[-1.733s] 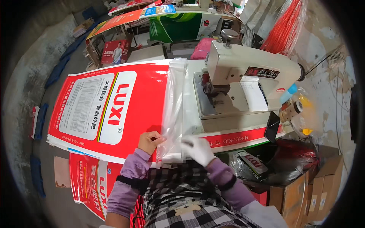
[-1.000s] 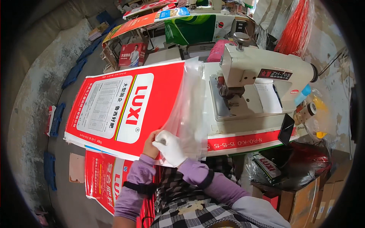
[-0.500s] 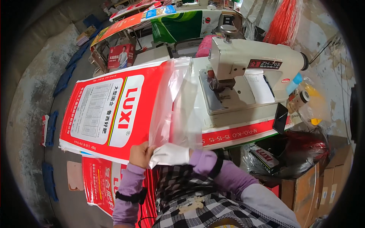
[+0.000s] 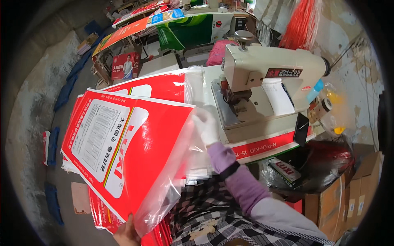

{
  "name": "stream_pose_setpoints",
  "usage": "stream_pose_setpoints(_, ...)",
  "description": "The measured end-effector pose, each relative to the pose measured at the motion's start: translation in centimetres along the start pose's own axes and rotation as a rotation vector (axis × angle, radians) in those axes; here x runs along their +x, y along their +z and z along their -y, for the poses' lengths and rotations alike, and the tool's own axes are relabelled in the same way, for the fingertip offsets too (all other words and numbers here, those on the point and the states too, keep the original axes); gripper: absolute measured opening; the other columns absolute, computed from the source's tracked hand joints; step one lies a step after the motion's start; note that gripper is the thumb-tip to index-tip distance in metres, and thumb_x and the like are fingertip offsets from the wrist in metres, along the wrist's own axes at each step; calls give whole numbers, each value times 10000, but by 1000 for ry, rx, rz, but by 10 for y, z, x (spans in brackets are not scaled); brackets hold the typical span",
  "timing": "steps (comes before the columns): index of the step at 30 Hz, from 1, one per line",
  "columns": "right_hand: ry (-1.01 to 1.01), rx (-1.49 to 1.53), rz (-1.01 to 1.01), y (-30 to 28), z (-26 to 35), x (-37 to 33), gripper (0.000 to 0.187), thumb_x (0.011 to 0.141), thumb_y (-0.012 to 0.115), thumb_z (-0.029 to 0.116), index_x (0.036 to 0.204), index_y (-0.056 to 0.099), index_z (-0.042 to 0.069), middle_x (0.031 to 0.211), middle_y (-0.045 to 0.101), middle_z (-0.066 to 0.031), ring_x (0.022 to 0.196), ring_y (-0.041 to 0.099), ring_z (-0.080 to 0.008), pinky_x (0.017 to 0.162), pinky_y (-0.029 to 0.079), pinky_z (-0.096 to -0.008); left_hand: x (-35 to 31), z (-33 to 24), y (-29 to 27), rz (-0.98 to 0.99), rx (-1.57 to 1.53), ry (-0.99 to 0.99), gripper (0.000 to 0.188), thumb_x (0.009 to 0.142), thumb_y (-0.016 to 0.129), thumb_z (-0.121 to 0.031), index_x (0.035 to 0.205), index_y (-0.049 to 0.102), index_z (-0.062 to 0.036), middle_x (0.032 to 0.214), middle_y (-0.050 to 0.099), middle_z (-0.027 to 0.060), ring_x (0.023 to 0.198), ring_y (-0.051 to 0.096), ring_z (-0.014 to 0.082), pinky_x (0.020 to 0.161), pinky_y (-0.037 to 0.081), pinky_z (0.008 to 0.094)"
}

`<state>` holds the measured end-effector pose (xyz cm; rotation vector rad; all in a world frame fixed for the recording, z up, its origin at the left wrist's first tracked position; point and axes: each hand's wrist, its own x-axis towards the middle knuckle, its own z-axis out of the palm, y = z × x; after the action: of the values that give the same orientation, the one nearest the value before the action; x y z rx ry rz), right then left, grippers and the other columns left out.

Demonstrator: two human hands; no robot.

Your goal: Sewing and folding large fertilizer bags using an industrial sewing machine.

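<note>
Bag [image 4: 158, 135] swung crooked over the pile [image 4: 170, 84]

Left hand [image 4: 127, 234] and gloved right hand [image 4: 206, 126] were bunched together before; now they're well apart, each pinching a corner of it. Also one sewing machine [image 4: 281, 67], one phone [image 4: 301, 128], both off right.

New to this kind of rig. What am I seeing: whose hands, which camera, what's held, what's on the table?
No robot: these are a person's own hands, seen from a downward-looking fisheye camera on their head, so straight edges bend. The bare left hand grips the near corner of a red-and-white printed bag with a clear plastic edge; the white-gloved right hand holds its far corner. Similar red-and-white bags lie beneath. To the right stand a cream metal sewing machine, white paper with a dark pen, and a black rectangular phone.
</note>
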<state>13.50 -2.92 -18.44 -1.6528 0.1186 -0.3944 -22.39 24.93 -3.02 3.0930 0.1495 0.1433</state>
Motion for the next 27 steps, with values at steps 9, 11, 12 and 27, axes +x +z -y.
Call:
stream_pose_setpoints(9,-709,-594,144,-29,40,1,219,805,651,165,1008,670,84,918,672,-121,909,630,-305,839,486,-376,19,11,3,-358,-238,-122,119,746,606,3,855,653,-2,630,567,179,538,575,324,495,434,371)
stream_pose_setpoints(11,-490,-420,347,-25,24,14,175,808,620,165,951,677,83,869,671,-137,842,640,-312,775,503,-395,17,21,7,-332,-212,-174,46,762,604,4,799,631,5,644,566,188,558,581,333,507,439,377)
stream_pose_setpoints(12,-288,-328,358,-23,20,19,164,804,609,171,922,678,80,838,666,-146,805,643,-315,741,509,-404,11,33,10,-286,-189,-153,25,770,606,2,791,618,7,650,564,194,568,584,339,513,440,381)
stream_pose_setpoints(27,-1289,-141,825,45,185,-85,100,747,564,141,829,572,84,683,585,-45,641,627,-209,535,498,-362,122,292,-36,-835,-1115,-56,384,958,512,-360,1128,533,-17,957,549,49,834,539,140,726,462,294)
